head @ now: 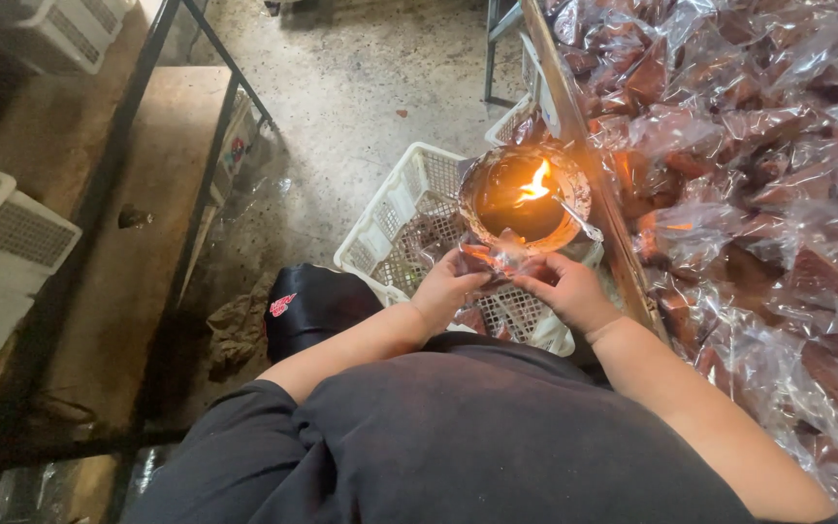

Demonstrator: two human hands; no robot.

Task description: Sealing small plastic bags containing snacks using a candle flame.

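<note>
My left hand (448,288) and right hand (566,288) are meeting in front of my body, both closing their fingertips on a small clear plastic packet (503,254) that I am holding between them, each hand pinching one side. The packet is sitting just below the rim of a round foil-lined bowl (574,189), and inside that bowl a small orange flame (535,182) is burning. I cannot tell whether the packet's edge is touching the bowl. Beneath my hands a white plastic crate (390,218) with latticed walls is standing on the concrete floor (361,87), and it is holding more packets with brown contents. To my right a table edge (623,243) is running away from me, and beyond it a big heap of clear bags (758,175) with dark brown pieces inside is covering the surface. A dark bag with a red mark (307,306) is lying near my left forearm.
</note>
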